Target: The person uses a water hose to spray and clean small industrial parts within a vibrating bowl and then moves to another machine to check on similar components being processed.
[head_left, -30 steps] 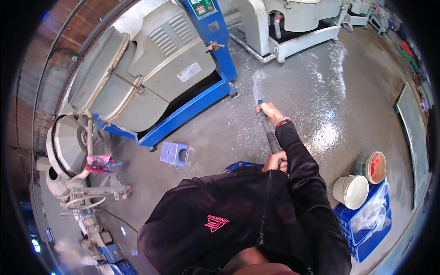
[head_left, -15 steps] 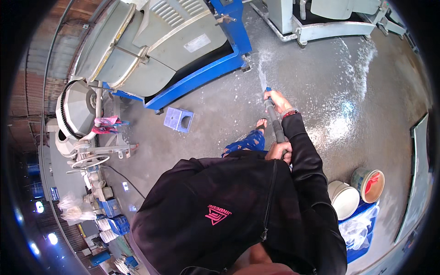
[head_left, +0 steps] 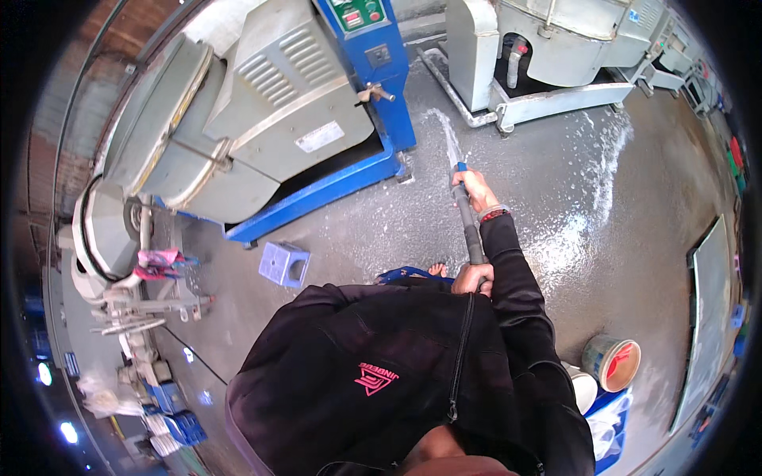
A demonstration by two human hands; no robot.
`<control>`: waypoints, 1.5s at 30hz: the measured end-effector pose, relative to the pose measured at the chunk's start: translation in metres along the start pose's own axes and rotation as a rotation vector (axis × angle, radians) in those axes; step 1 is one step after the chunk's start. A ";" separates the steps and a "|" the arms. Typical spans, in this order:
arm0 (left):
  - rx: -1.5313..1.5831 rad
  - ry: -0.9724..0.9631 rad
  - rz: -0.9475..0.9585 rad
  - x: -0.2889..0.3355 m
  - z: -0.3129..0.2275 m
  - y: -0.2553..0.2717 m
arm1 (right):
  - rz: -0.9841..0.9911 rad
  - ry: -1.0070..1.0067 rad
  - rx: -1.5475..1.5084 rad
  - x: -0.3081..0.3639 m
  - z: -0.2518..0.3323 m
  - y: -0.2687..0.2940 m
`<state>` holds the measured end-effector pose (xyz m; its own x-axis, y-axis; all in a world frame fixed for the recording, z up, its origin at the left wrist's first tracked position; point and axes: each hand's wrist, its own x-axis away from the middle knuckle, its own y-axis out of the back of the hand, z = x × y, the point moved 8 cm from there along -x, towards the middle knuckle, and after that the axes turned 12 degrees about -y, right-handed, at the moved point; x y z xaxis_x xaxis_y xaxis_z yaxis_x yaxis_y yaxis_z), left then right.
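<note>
A dark grey hose (head_left: 468, 224) runs forward from my body, ending in a blue nozzle (head_left: 459, 166). My right hand (head_left: 478, 190), with bracelets at its wrist, is wrapped round the hose just behind the nozzle. Closer to my body, my left hand (head_left: 473, 279) grips the same hose; its forearm is hidden by my black jacket (head_left: 333, 373). From the nozzle a white jet of water (head_left: 451, 141) shoots forward onto the wet grey floor (head_left: 397, 214), between the blue-framed machine and the pale machine.
At the left stands a large grey machine on a blue frame (head_left: 317, 194), with a purple stool (head_left: 284, 264) before it. A pale machine (head_left: 556, 103) is ahead right. Beside me at the right are a bucket with something red inside (head_left: 599, 357), a white bucket (head_left: 586, 390) and a blue tray (head_left: 615, 452).
The view has tilted up, showing more of the machines ahead. The jet now curves to the left at its far end. Both hands keep their hold on the hose.
</note>
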<state>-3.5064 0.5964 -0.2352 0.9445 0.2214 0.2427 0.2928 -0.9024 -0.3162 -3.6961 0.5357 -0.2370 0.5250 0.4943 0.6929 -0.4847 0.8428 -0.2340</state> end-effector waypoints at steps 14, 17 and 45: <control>0.290 0.360 -0.037 -0.097 -0.037 -0.051 | -0.255 -0.074 0.106 -0.100 -0.031 0.147; 0.420 0.484 0.084 -0.107 -0.017 -0.093 | -0.293 -0.062 0.098 -0.089 -0.061 0.216; 0.213 0.687 0.570 -0.070 0.063 -0.392 | -0.415 0.201 -0.695 0.135 -0.011 0.509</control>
<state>-3.6783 0.9579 -0.1857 0.6783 -0.5663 0.4682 -0.1047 -0.7052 -0.7012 -3.8648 1.0341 -0.2699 0.7126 0.0878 0.6960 0.2833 0.8716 -0.4000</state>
